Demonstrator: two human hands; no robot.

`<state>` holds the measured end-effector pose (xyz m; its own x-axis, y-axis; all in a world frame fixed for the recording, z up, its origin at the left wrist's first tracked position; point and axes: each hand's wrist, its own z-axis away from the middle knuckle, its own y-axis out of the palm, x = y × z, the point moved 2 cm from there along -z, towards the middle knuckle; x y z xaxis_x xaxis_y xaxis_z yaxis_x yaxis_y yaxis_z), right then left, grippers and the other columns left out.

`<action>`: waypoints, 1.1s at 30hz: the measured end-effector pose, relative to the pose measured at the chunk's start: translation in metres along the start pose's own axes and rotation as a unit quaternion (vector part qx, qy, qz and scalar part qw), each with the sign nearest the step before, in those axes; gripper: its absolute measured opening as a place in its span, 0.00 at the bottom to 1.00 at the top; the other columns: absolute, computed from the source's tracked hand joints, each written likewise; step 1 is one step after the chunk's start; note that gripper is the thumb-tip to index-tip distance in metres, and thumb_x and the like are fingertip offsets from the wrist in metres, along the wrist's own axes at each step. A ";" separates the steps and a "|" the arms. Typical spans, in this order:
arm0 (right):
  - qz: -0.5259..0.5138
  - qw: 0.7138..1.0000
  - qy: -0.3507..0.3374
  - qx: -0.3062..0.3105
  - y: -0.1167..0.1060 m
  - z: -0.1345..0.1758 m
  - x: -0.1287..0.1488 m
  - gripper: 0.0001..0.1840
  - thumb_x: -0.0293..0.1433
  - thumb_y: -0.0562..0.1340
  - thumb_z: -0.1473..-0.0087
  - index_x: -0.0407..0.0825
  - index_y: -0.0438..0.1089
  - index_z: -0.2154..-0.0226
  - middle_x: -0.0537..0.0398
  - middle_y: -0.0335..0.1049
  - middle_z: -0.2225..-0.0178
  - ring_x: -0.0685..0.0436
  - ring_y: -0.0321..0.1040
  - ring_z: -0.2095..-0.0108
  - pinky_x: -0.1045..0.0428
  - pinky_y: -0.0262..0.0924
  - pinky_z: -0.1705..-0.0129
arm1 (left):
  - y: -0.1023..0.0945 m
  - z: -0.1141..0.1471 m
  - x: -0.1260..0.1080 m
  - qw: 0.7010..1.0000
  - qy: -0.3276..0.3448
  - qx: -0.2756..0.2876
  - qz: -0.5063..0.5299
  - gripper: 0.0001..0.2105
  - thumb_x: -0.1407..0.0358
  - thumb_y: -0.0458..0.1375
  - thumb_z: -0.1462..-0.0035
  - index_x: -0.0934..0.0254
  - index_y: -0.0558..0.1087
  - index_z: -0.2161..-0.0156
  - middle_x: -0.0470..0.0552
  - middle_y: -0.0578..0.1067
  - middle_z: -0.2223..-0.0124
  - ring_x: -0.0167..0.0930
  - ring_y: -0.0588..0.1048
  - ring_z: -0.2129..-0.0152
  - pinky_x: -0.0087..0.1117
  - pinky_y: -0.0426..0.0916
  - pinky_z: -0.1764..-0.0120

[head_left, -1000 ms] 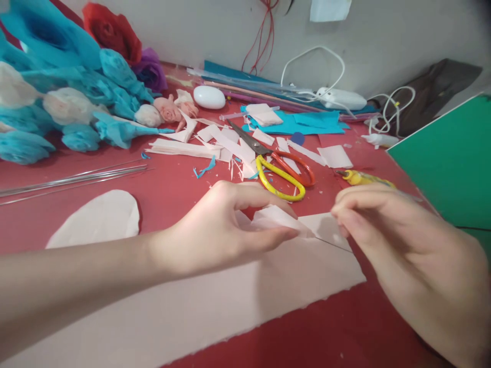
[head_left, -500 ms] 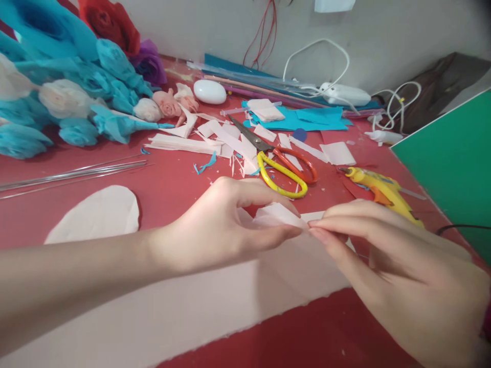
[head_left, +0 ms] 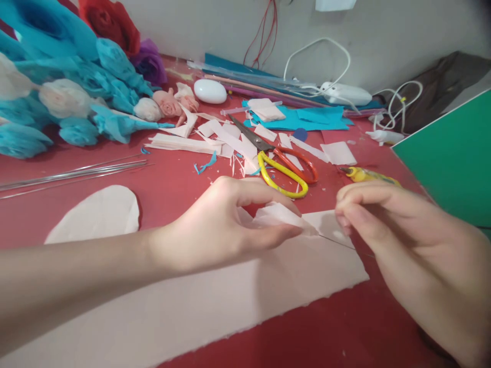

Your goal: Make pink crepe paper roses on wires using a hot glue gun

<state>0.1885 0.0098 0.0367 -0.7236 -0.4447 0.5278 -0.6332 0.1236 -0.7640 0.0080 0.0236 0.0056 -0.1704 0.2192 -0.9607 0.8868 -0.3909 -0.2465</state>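
Note:
My left hand (head_left: 233,222) is closed around a small pale pink crepe-paper flower (head_left: 278,214), pinched between thumb and fingers. A thin wire stem (head_left: 335,241) sticks out from its narrow end toward the right. My right hand (head_left: 402,240) is raised just right of the flower, apart from it, with thumb and fingertips pressed together. Whatever may be between those fingertips is hidden. Beneath both hands lies a large pale pink paper sheet (head_left: 215,306). A rounded piece of the same paper (head_left: 103,212) rests behind my left forearm.
Scissors (head_left: 282,163) with yellow and red handles lie among paper scraps (head_left: 218,138). A yellow glue gun (head_left: 368,175) is partly behind my right hand. Blue paper flowers (head_left: 76,130) and metal wires (head_left: 76,173) are at left. A green board (head_left: 452,158) stands at right.
My right hand has let go of the flower's narrow end and moved right and slightly up, exposing the wire stem and covering more of the glue gun. My left hand stays put.

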 end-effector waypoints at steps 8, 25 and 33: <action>-0.134 0.981 0.115 0.086 0.004 -0.001 -0.016 0.10 0.39 0.57 0.45 0.51 0.67 0.72 0.59 0.65 0.74 0.54 0.63 0.73 0.62 0.58 0.77 | 0.000 0.003 0.003 1.000 0.008 -0.013 0.003 0.06 0.72 0.59 0.52 0.65 0.75 0.67 0.46 0.77 0.66 0.24 0.73 0.68 0.18 0.68 0.68; -0.287 0.935 0.188 0.086 0.011 -0.017 -0.025 0.09 0.32 0.66 0.58 0.44 0.68 0.80 0.57 0.64 0.76 0.55 0.59 0.77 0.61 0.56 0.78 | 0.001 0.007 -0.003 0.983 0.149 0.025 -0.103 0.06 0.71 0.58 0.52 0.70 0.74 0.66 0.53 0.76 0.71 0.28 0.70 0.73 0.30 0.67 0.67; -0.285 0.931 0.221 0.059 0.018 -0.020 -0.033 0.13 0.33 0.69 0.64 0.44 0.65 0.81 0.59 0.61 0.83 0.56 0.57 0.82 0.61 0.53 0.82 | 0.006 0.012 -0.005 0.952 0.273 0.041 -0.131 0.08 0.73 0.57 0.51 0.66 0.74 0.63 0.50 0.77 0.70 0.27 0.68 0.72 0.29 0.68 0.64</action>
<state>0.1949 0.0443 0.0129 -0.3373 0.0038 0.9414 -0.9335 -0.1306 -0.3339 0.0088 0.0097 0.0072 -0.1128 0.7429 -0.6598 0.8040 -0.3220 -0.4999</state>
